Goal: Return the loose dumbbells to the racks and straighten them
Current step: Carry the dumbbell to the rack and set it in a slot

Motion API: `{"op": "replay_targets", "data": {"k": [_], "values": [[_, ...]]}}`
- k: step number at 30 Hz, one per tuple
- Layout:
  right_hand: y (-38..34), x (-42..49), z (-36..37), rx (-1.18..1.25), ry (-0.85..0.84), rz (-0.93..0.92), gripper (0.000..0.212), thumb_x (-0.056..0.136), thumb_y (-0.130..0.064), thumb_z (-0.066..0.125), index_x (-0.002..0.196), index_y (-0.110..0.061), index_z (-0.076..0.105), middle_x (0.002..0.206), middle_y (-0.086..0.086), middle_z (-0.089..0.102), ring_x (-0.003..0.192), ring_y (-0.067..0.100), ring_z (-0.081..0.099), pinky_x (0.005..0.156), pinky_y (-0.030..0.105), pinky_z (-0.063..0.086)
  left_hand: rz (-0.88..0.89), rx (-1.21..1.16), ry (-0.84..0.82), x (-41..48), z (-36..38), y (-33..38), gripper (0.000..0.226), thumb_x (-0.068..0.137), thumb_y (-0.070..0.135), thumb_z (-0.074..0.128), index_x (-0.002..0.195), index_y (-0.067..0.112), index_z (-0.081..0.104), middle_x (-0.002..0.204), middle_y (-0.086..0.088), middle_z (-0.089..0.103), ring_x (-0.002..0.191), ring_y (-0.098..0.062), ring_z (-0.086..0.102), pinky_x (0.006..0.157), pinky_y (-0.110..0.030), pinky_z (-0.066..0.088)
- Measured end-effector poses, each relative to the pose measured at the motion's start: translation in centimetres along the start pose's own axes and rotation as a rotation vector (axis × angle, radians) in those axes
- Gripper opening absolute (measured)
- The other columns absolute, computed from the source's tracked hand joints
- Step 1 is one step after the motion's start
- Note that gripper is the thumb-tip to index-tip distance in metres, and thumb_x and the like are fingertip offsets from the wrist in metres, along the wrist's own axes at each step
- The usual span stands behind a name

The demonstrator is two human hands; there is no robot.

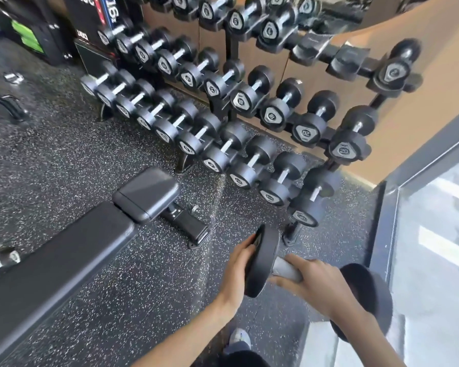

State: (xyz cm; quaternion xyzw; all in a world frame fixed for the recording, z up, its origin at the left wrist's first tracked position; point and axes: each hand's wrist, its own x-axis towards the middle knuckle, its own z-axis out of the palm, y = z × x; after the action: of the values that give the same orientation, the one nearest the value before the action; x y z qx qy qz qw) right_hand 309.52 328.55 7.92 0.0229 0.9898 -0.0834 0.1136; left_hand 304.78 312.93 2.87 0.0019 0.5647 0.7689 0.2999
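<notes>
A speckled rubber floor (pixel 90 168) is spreading below a tan wall (pixel 421 27), where a three-tier rack (pixel 347 60) is carrying rows of racked weights (pixel 306 132). A black bench (pixel 64 260) is lying to the left of the fingers. Both forearms are reaching forward. The right hand (pixel 321 284) is wrapping its fingers around the handle of the dumbbell (pixel 263 263). The left hand (pixel 239 271) is cupping the outer face of the head, fingertips hooking over its rim. The dumbbell is hanging above the floor, lying crosswise between both palms, just short of the rack's lowest row.
</notes>
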Motion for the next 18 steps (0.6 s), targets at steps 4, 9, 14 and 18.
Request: {"op": "replay_targets", "data": {"k": [4, 9, 14, 18], "values": [[3.3, 2.9, -1.8, -0.029, 0.052, 0.002, 0.07, 0.067, -0.086, 0.028, 0.106, -0.032, 0.048, 0.085, -0.003, 0.065, 0.083, 0.023, 0.063, 0.066, 0.033, 0.048, 0.022, -0.031, 0.016, 3.9, 2.2, 1.3, 0.057, 0.079, 0.05, 0.045, 0.128, 0.022, 0.055, 0.122, -0.008, 0.063, 0.109, -0.02, 0.061, 0.075, -0.019, 0.049], [7.4, 5.5, -3.9, 0.005, 0.053, 0.017, 0.071, 0.063, -0.086, 0.022, 0.102, -0.032, 0.048, 0.076, -0.009, 0.055, 0.079, 0.02, 0.061, 0.065, 0.033, 0.048, 0.044, -0.014, -0.006, 8.5, 5.3, 2.5, 0.066, 0.07, 0.059, 0.052, 0.127, 0.025, 0.056, 0.125, -0.006, 0.061, 0.115, -0.02, 0.058, 0.084, -0.024, 0.048], [10.2, 8.3, -4.6, -0.024, 0.035, 0.077, 0.066, 0.063, -0.086, 0.02, 0.093, -0.031, 0.042, 0.073, -0.007, 0.051, 0.08, 0.023, 0.061, 0.059, 0.032, 0.038, 0.002, -0.03, -0.061, 13.4, 6.6, 3.0, 0.072, 0.062, 0.062, 0.056, 0.125, 0.026, 0.057, 0.125, -0.011, 0.061, 0.115, -0.027, 0.059, 0.096, -0.04, 0.048], [11.2, 11.8, -5.0, -0.015, 0.026, 0.136, 0.066, 0.068, -0.083, 0.027, 0.099, -0.028, 0.046, 0.074, -0.007, 0.051, 0.084, 0.024, 0.061, 0.06, 0.032, 0.035, -0.027, 0.023, -0.122, 18.1, 6.4, 4.0, 0.078, 0.062, 0.064, 0.056, 0.127, 0.021, 0.057, 0.121, -0.013, 0.062, 0.107, -0.025, 0.061, 0.081, -0.03, 0.05]]}}
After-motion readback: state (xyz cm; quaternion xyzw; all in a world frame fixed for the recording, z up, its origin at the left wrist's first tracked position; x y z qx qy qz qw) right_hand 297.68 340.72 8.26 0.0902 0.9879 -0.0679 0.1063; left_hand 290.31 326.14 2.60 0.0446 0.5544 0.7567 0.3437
